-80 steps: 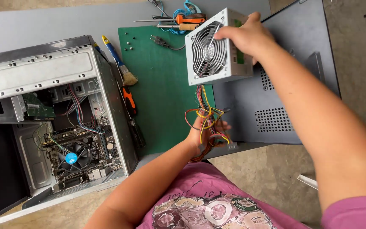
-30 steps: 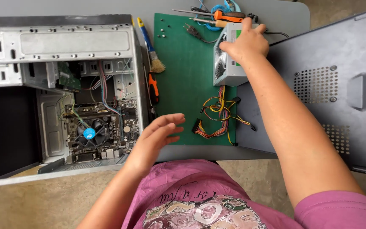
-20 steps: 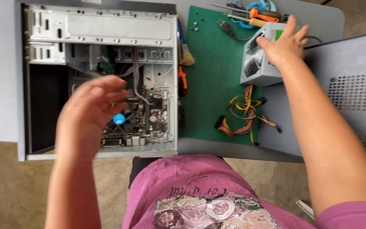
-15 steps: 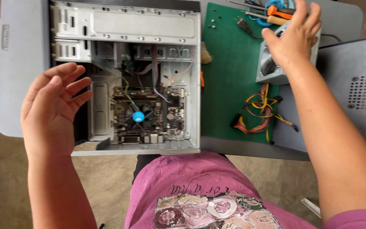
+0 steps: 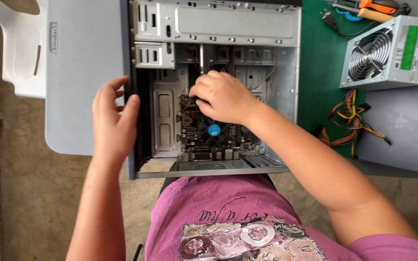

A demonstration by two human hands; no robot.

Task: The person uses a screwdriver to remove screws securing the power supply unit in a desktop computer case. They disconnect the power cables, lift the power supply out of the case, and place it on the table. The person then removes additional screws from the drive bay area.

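**Both hands at the open case**

The case [image 5: 214,29] lies on its side on the grey table [image 5: 83,96], open face up, its long axis running across the view, drive bays at the far side and its bottom edge toward the person. It is bare grey metal with a row of slots along the far wall; the motherboard [image 5: 218,137] sits flat in its floor, dark, with a black cooler and a blue centre cap.

The right hand [image 5: 223,96] reaches down into the case above the motherboard, fingers curled near a cluster of thin cables [image 5: 260,82]; whether it grips anything cannot be told. The left hand [image 5: 114,121] rests on the case's left edge, fingers released and spread, thumb on the rim.

To the right, on a green mat [image 5: 322,72], lie a power supply [image 5: 388,50] with its fan grille showing, its bundle of coloured wires [image 5: 349,121], and some tools [image 5: 368,9]. A dark panel [image 5: 402,140] lies under the supply. A white chair [image 5: 22,53] stands left of the table.
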